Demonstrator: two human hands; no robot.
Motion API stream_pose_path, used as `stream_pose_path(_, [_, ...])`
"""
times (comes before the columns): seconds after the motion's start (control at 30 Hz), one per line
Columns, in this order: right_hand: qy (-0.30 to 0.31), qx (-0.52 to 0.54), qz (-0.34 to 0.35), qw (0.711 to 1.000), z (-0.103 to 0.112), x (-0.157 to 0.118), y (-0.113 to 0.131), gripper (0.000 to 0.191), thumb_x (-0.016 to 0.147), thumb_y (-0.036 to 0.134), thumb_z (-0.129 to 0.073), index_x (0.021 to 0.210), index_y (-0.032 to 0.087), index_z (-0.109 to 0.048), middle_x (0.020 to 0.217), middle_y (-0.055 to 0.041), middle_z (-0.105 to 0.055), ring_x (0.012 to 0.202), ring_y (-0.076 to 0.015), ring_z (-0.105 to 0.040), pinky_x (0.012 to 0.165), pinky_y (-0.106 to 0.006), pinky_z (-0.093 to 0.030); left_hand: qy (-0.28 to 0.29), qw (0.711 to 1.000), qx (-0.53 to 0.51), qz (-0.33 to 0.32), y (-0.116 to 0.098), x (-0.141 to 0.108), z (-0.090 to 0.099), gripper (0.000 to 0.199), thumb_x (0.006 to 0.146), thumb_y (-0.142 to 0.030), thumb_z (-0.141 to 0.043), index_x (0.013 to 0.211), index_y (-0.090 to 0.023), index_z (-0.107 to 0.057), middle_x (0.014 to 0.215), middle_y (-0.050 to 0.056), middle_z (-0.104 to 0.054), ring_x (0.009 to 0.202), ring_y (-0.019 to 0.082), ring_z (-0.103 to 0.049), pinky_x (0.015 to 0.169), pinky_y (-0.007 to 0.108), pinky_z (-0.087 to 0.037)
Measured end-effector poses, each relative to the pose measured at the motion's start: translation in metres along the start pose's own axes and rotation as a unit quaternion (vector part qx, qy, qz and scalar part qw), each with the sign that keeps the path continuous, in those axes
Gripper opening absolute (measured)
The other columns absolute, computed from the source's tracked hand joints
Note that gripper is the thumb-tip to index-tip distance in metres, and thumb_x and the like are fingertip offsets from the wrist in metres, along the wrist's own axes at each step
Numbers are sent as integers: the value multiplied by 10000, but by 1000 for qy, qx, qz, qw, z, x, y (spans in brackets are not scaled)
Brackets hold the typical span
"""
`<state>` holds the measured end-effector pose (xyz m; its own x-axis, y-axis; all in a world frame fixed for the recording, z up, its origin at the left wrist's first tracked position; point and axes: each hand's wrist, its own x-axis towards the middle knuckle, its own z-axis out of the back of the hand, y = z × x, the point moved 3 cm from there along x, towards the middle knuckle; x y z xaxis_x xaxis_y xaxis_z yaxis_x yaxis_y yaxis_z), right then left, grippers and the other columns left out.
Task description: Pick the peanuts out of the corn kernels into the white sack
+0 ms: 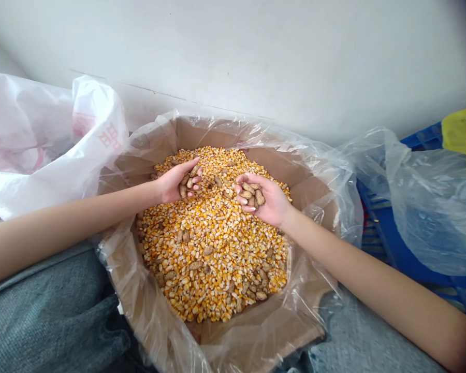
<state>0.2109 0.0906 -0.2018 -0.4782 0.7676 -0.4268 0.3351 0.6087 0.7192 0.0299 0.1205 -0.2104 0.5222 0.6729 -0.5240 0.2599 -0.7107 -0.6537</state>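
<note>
My left hand (pixel 178 181) is curled around several unshelled peanuts (pixel 187 182), its palm turned inward above the corn. Opposite it, my right hand (pixel 266 199) faces palm up with fingers bent over more peanuts (pixel 251 195). Both hands hover over a heap of loose yellow and white corn kernels (pixel 217 233). Scattered peanuts lie among the kernels, with a cluster (pixel 260 282) at the lower right of the heap. A cardboard box (pixel 310 181) lined with clear plastic holds the corn.
A white woven sack (pixel 97 129) stands to the left. Blue plastic crates (pixel 392 223) with a clear plastic bag (pixel 438 207) are on the right, beside something yellow (pixel 464 132). The white wall (pixel 233 57) rises behind the box. Jean-clad legs flank the box.
</note>
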Motion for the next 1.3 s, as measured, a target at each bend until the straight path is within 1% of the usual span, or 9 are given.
stream_pose_path(0.3, [-83,-229,32,969,9,2,-3,340,676,448,-565,572,138,-469,522,33,-421,402,-34,-353,325,-151,-233,-17,993,120,-14,4,2,1,200,682,-290,-527,571,-143,-448,512,-29,-384,354,43,-335,248,121,-142])
stream_pose_path(0.47, [-116,-294,59,947,12,4,-2,294,668,442,-569,655,149,-540,571,34,-458,403,-29,-360,338,-157,-246,-38,986,152,-61,2,3,4,205,637,-300,-609,759,-142,-562,606,-10,-491,379,29,-344,279,131,-166])
stream_pose_path(0.57, [-133,-379,73,913,13,5,0,255,675,400,-568,759,162,-600,594,28,-504,409,-42,-385,362,-177,-282,-64,964,242,-86,2,5,7,306,635,-380,-613,831,-146,-590,588,-15,-498,370,28,-338,301,151,-176])
stream_pose_path(0.67, [-131,-507,127,843,10,5,3,201,701,337,-555,772,165,-629,697,-1,-599,558,-86,-512,536,-216,-405,-91,902,405,-115,0,6,9,365,662,-460,-561,843,-148,-615,573,-19,-518,373,36,-344,342,173,-216])
stream_pose_path(0.77, [-96,-623,170,758,4,4,2,180,735,284,-524,826,191,-647,872,-11,-641,789,-135,-565,753,-271,-410,-116,803,561,-167,-4,6,7,390,694,-491,-504,892,-183,-637,610,-21,-574,452,63,-411,448,187,-302])
stream_pose_path(0.87, [-95,-721,164,667,-1,2,-2,242,770,295,-476,937,222,-635,979,-11,-627,860,-169,-567,780,-303,-408,-124,704,670,-201,-4,6,6,396,719,-505,-459,949,-233,-630,709,-21,-626,580,98,-499,575,198,-355])
stream_pose_path(1.0, [-120,-804,156,561,-5,2,-4,291,812,323,-408,1012,244,-605,1008,-13,-616,855,-187,-573,737,-306,-420,-119,608,760,-198,0,9,2,349,759,-487,-396,959,-294,-608,808,-30,-645,694,126,-557,605,200,-368])
stream_pose_path(1.17, [-129,-853,158,481,-6,4,-7,302,832,324,-376,1013,224,-596,959,-28,-628,830,-185,-577,696,-283,-419,-133,530,816,-189,3,13,-7,353,789,-455,-336,947,-278,-596,843,-5,-648,729,153,-575,615,227,-394])
stream_pose_path(1.3, [-133,-869,147,453,-6,7,-9,302,838,323,-360,969,218,-610,899,-44,-639,790,-192,-585,658,-285,-419,-132,526,818,-191,4,14,-6,356,794,-441,-325,958,-270,-590,869,6,-646,739,159,-579,617,234,-398])
